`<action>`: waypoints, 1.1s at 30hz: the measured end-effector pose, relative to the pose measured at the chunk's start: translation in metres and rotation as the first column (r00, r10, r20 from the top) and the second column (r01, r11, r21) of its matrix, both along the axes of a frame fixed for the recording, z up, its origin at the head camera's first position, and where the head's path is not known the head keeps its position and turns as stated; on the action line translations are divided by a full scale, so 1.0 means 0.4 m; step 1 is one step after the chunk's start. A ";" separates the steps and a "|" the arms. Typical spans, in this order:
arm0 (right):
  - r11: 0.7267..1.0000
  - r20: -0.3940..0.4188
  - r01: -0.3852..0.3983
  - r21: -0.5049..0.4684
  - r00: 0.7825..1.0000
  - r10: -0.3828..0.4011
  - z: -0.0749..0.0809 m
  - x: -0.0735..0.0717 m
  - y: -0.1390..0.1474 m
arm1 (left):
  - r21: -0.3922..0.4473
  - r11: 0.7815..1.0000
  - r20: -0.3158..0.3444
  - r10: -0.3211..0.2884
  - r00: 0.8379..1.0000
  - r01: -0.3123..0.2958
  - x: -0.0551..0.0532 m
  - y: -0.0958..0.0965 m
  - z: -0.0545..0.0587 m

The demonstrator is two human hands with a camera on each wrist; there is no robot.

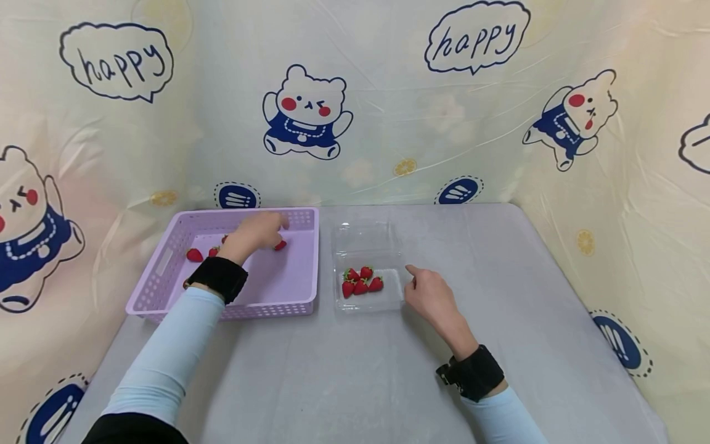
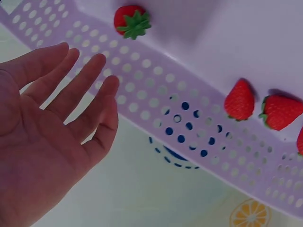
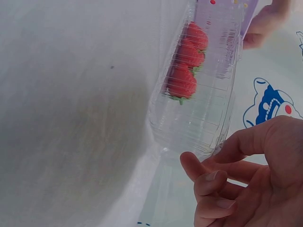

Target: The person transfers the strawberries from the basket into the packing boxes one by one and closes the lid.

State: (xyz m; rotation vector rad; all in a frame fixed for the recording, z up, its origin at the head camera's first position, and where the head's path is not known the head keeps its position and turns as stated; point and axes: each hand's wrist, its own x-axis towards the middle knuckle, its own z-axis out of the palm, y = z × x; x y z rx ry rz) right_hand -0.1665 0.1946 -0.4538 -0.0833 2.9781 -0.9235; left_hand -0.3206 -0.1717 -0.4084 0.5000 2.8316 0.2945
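My left hand (image 1: 256, 233) reaches over the lilac basket (image 1: 277, 308), its fingers spread and loosely bent with nothing between them in the left wrist view. Just beyond the fingertips lies a strawberry (image 2: 132, 22) with a green leafy top. More strawberries (image 1: 194, 254) sit toward the basket's left and back. At the right edge of the clear plastic box (image 1: 392, 299) is my right hand (image 1: 432, 297), index finger stretched toward the rim, others curled. Its fingertips meet the box corner; whether they pinch it I cannot tell. Several strawberries (image 1: 360, 286) rest inside the box.
A grey cloth covers the table (image 1: 355, 370). The box's transparent lid (image 1: 363, 237) is folded back on the far side, beside the basket. A printed curtain (image 1: 388, 123) with bears hangs behind and at both sides of the table.
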 end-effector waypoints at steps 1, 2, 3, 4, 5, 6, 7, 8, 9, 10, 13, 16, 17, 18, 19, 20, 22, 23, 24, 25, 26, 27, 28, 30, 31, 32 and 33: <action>1.000 0.000 0.000 -0.001 1.000 0.000 0.000 0.000 0.000 | -0.008 1.000 0.005 0.001 1.000 0.000 0.000 -0.003 -0.006; 1.000 -0.001 0.000 0.000 1.000 0.000 0.001 0.000 0.000 | -0.022 1.000 0.006 -0.001 1.000 0.002 0.000 -0.006 -0.011; 1.000 0.000 0.000 0.001 1.000 0.000 0.001 0.001 0.000 | -0.033 0.999 0.009 0.000 1.000 0.000 0.000 -0.008 -0.017; 1.000 0.000 -0.001 0.002 1.000 0.001 0.001 0.000 0.000 | -0.040 0.999 0.013 0.004 1.000 -0.003 0.001 -0.010 -0.021; 1.000 0.000 -0.001 0.002 1.000 0.001 0.002 0.000 0.001 | -0.047 0.999 0.015 0.006 1.000 -0.005 0.003 -0.012 -0.024; 1.000 -0.001 -0.001 0.004 1.000 0.001 0.002 0.000 0.001 | -0.049 0.999 0.023 0.013 1.000 -0.011 0.004 -0.014 -0.027; 1.000 0.000 -0.001 0.003 1.000 0.001 0.003 0.000 0.001 | -0.050 0.999 0.030 0.018 0.999 -0.017 0.005 -0.016 -0.029; 1.000 -0.001 -0.002 0.004 1.000 0.002 0.003 0.000 0.001 | -0.053 0.998 0.038 0.022 0.999 -0.020 0.006 -0.017 -0.031; 1.000 -0.001 -0.001 0.002 1.000 0.001 0.004 -0.001 0.001 | -0.050 0.998 0.046 0.025 0.999 -0.023 0.007 -0.018 -0.031; 1.000 -0.001 -0.002 0.002 1.000 0.002 0.004 -0.001 0.001 | -0.048 0.999 0.053 0.028 0.998 -0.025 0.008 -0.018 -0.031; 1.000 0.002 -0.004 0.002 1.000 0.004 0.005 -0.002 0.000 | -0.045 0.999 0.062 0.029 0.998 -0.026 0.009 -0.020 -0.033; 1.000 0.009 -0.009 0.001 1.000 0.009 0.004 -0.003 0.000 | -0.051 0.998 0.054 0.023 0.998 -0.020 0.006 -0.023 -0.041; 1.000 0.010 -0.010 0.001 1.000 0.010 0.004 -0.003 0.000 | -0.058 0.998 0.046 0.014 0.999 -0.012 0.004 -0.025 -0.045; 1.000 0.012 -0.011 0.000 1.000 0.011 0.004 -0.003 0.000 | -0.057 0.998 0.041 0.008 0.999 -0.006 0.002 -0.027 -0.049; 1.000 0.013 -0.010 0.001 1.000 0.010 0.003 -0.004 0.000 | -0.055 0.998 0.036 0.003 0.999 -0.002 0.000 -0.027 -0.053; 1.000 0.014 -0.010 0.002 1.000 0.010 0.002 -0.005 0.001 | -0.051 0.999 0.031 -0.002 1.000 0.003 -0.002 -0.028 -0.057; 1.000 0.012 -0.010 0.004 1.000 0.010 0.001 -0.006 0.001 | -0.038 0.999 0.026 -0.008 1.000 0.009 -0.004 -0.029 -0.062; 1.000 0.011 -0.010 0.005 1.000 0.010 0.001 -0.006 0.001 | -0.035 0.999 0.022 -0.012 1.000 0.012 -0.005 -0.030 -0.065; 1.000 0.011 -0.010 0.006 1.000 0.010 0.001 -0.007 0.001 | -0.026 1.000 0.020 -0.010 1.000 0.010 -0.005 -0.029 -0.067; 1.000 0.010 -0.010 0.007 1.000 0.010 0.001 -0.007 0.002 | -0.023 1.000 0.018 -0.012 1.000 0.012 -0.005 -0.028 -0.069; 1.000 0.009 -0.011 0.007 1.000 0.011 0.001 -0.007 0.002 | -0.018 1.000 0.017 -0.014 1.000 0.014 -0.005 -0.028 -0.071; 1.000 0.008 -0.011 0.006 1.000 0.011 0.001 -0.007 0.002 | -0.016 1.000 0.013 -0.016 1.000 0.016 -0.004 -0.028 -0.071; 1.000 0.009 -0.012 0.005 1.000 0.012 0.001 -0.007 0.002 | -0.013 1.000 0.011 -0.017 1.000 0.017 -0.004 -0.027 -0.072; 1.000 0.013 -0.012 0.003 1.000 0.012 0.001 -0.007 0.002 | -0.006 1.000 0.013 -0.016 1.000 0.016 -0.001 -0.025 -0.074; 1.000 0.015 -0.012 0.002 1.000 0.012 0.001 -0.006 0.002 | -0.005 1.000 0.014 -0.016 1.000 0.016 0.000 -0.024 -0.074; 1.000 0.018 -0.012 0.001 1.000 0.012 0.001 -0.005 0.003 | -0.003 1.000 0.018 -0.015 1.000 0.015 0.001 -0.024 -0.073; 1.000 0.020 -0.011 -0.001 1.000 0.011 0.001 -0.005 0.003 | -0.003 1.000 0.023 -0.013 1.000 0.013 0.002 -0.022 -0.072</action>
